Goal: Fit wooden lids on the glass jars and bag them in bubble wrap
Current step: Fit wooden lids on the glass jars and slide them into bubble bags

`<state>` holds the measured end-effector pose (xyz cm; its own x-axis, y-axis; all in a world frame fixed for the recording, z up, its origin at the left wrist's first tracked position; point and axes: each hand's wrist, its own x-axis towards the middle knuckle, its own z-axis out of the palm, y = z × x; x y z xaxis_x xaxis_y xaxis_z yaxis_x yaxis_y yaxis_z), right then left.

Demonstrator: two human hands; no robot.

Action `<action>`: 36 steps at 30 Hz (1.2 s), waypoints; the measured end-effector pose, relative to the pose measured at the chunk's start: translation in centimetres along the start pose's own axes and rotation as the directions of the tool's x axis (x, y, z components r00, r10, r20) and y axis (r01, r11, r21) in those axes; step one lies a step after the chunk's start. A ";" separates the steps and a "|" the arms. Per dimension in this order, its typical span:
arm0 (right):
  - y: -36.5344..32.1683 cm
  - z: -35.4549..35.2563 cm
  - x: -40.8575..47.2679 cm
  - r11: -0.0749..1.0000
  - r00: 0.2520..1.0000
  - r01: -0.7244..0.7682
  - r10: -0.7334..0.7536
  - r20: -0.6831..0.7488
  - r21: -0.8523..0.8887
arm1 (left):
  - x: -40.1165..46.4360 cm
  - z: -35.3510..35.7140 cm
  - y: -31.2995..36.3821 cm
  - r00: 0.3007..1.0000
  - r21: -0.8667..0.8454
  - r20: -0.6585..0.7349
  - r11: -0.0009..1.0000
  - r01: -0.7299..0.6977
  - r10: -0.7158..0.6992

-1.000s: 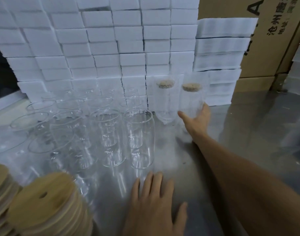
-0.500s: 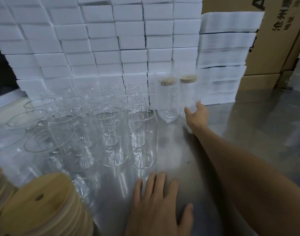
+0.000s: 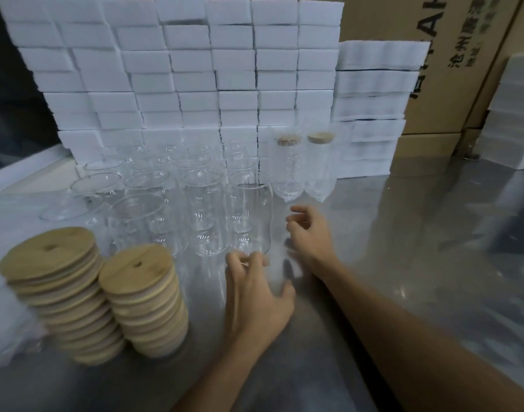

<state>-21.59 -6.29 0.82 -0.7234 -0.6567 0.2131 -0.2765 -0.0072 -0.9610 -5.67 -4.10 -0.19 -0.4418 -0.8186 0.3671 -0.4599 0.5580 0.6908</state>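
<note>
While open glass jars (image 3: pixel 249 212) stand grouped on the metal table (image 3: pixel 374 263), two lidded, bubble-wrapped jars (image 3: pixel 304 168) stand just beyond them against stacked white foam blocks (image 3: pixel 177 69). Left hand (image 3: pixel 255 295), fingers (image 3: pixel 240 263) loosely spread, reaches the nearest jar's base; right hand (image 3: pixel 311 236), fingers loosely curled, holds nothing. Two stacks of wooden lids (image 3: pixel 106 292) stand at near left. Cardboard boxes (image 3: pixel 418 55) rise behind.

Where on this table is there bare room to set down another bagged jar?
Bare steel table lies right of the two bagged jars, in front of the foam stack. The strip before the right hand is open too. Left is crowded: open jars and lid stacks.
</note>
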 end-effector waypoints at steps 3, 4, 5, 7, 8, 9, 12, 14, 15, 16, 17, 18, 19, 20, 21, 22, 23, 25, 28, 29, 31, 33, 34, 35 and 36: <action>-0.9 0.6 -2.9 1.000 0.995 0.016 -0.017 0.098 0.008 | 0.1 -0.6 0.1 0.990 -0.104 -0.038 0.986 0.128 -0.132; -1.2 0.8 -3.6 1.000 0.992 0.019 -0.020 0.121 0.009 | 0.1 -0.6 0.0 0.986 -0.113 -0.018 0.981 0.161 -0.164; -1.5 0.9 -4.3 1.000 0.990 0.020 -0.021 0.139 0.012 | 0.2 -0.7 -0.1 0.983 -0.125 0.002 0.975 0.184 -0.185; -1.8 1.0 -5.3 1.000 0.987 0.019 -0.021 0.162 0.015 | 0.3 -0.8 -0.2 0.983 -0.163 0.020 0.969 0.184 -0.183; -1.9 0.9 -5.7 1.000 0.986 0.018 -0.020 0.167 0.012 | 0.3 -0.9 -0.1 0.984 -0.185 0.017 0.967 0.177 -0.177; -1.9 0.8 -6.0 1.000 0.986 0.019 -0.020 0.163 0.007 | 0.4 -0.9 -0.1 0.984 -0.211 0.001 0.962 0.176 -0.180; -1.9 0.6 -6.7 1.000 0.991 0.025 -0.024 0.130 -0.002 | 0.3 -1.1 -0.1 0.976 -0.276 -0.076 0.945 0.174 -0.202; -1.9 0.5 -7.0 1.000 0.993 0.025 -0.024 0.115 -0.004 | 0.0 -1.4 0.0 0.970 -0.300 -0.084 0.934 0.193 -0.227; -1.9 0.5 -7.2 1.000 0.993 0.022 -0.021 0.113 -0.008 | -0.2 -1.5 0.0 0.968 -0.307 -0.070 0.929 0.209 -0.241; -1.9 0.5 -7.3 1.000 0.993 0.018 -0.017 0.113 -0.013 | -0.3 -1.6 0.0 0.967 -0.310 -0.057 0.925 0.219 -0.248; -1.9 0.4 -7.5 1.000 0.994 0.016 -0.014 0.112 -0.020 | -0.4 -1.6 -0.1 0.968 -0.312 -0.047 0.924 0.222 -0.248; -2.0 0.4 -7.7 1.000 0.994 0.015 -0.013 0.105 -0.021 | -0.5 -1.5 -0.2 0.970 -0.313 -0.046 0.925 0.215 -0.241; -2.0 0.3 -7.9 1.000 0.995 0.013 -0.012 0.094 -0.012 | -0.6 -1.5 -0.2 0.973 -0.309 -0.048 0.929 0.201 -0.227; -2.1 0.2 -8.1 1.000 0.996 0.012 -0.012 0.084 0.007 | -0.7 -1.5 -0.2 0.976 -0.306 -0.053 0.934 0.185 -0.211; -2.0 0.1 -8.3 0.999 0.997 0.010 -0.012 0.081 0.032 | -0.7 -1.6 -0.2 0.979 -0.304 -0.057 0.937 0.172 -0.198; -2.0 0.0 -8.6 0.998 0.996 0.006 -0.011 0.087 0.058 | -0.8 -1.6 -0.2 0.980 -0.304 -0.061 0.939 0.162 -0.189; -2.0 -0.1 -8.8 0.997 0.996 0.000 -0.007 0.093 0.080 | -0.8 -1.6 -0.3 0.981 -0.303 -0.061 0.940 0.158 -0.185; -2.0 -0.4 -9.2 0.994 0.995 -0.009 -0.002 0.095 0.108 | -1.0 -1.6 -0.4 0.981 -0.302 -0.062 0.941 0.156 -0.183; -2.4 -0.7 -10.1 0.995 0.994 0.007 -0.018 0.110 0.097 | -1.4 -1.7 -0.5 0.980 -0.309 -0.082 0.939 0.150 -0.183; -2.5 -0.8 -10.5 0.996 0.992 0.015 -0.026 0.121 0.087 | -1.6 -1.8 -0.6 0.979 -0.310 -0.086 0.939 0.151 -0.186; -2.8 -1.1 -11.4 0.997 0.989 0.030 -0.040 0.145 0.072 | -2.0 -2.0 -0.6 0.978 -0.319 -0.094 0.936 0.150 -0.188; -3.0 -1.5 -12.4 0.998 0.983 0.051 -0.058 0.177 0.048 | -2.4 -2.3 -0.5 0.977 -0.329 -0.094 0.932 0.151 -0.191; -3.1 -1.7 -12.8 0.997 0.979 0.063 -0.068 0.194 0.032 | -2.6 -2.5 -0.6 0.977 -0.339 -0.095 0.929 0.148 -0.190; -3.1 -2.0 -13.3 0.997 0.975 0.075 -0.077 0.210 0.021 | -2.8 -2.6 -0.7 0.976 -0.352 -0.093 0.924 0.150 -0.194; -3.2 -2.2 -13.8 0.996 0.971 0.086 -0.088 0.223 0.017 | -3.1 -2.9 -0.7 0.976 -0.363 -0.097 0.920 0.148 -0.195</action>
<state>-12.13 4.43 1.29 -0.5370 -0.8051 0.2520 -0.3273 -0.0764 -0.9418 -1.78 -2.40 -0.05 -0.2664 -0.9210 0.2843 -0.2086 0.3430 0.9159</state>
